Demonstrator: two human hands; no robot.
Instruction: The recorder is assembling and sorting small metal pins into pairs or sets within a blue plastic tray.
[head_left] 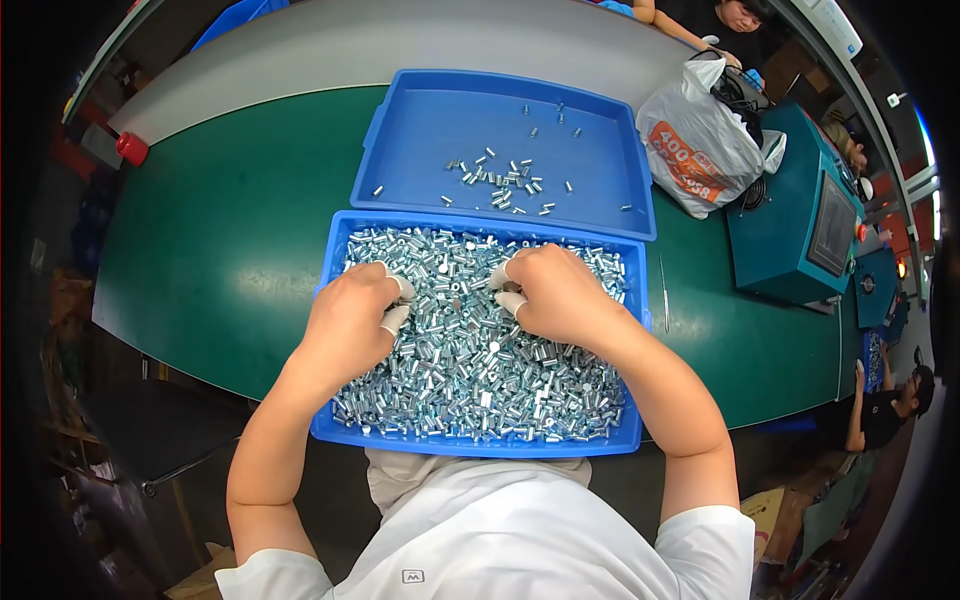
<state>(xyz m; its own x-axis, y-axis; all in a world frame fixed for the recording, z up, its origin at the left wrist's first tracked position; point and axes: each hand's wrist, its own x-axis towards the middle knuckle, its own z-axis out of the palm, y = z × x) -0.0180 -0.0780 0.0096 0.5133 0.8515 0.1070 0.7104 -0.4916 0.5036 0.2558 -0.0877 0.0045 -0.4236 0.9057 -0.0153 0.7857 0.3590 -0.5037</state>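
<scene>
A blue plastic tray (476, 449) in front of me is filled with small silvery metal cylinders (480, 385), some showing a round head or a hollow end. My left hand (350, 315) is over the left part of the heap, its fingers curled down among the pieces. Over the right part, my right hand (562, 292) is bent in the same way. Pale finger cots cover the thumb and index finger of each hand. Whatever lies between the fingertips is too small or hidden to tell. Behind stands a second blue tray (440, 120) with scattered metal cylinders (500, 182).
Both trays rest on a green tabletop (220, 250). A thin metal rod (664, 292) lies right of the full tray. Farther right are a white plastic bag (690, 135) and a teal machine with a screen (800, 215). A red container (131, 149) stands far left. Other people are beyond the table.
</scene>
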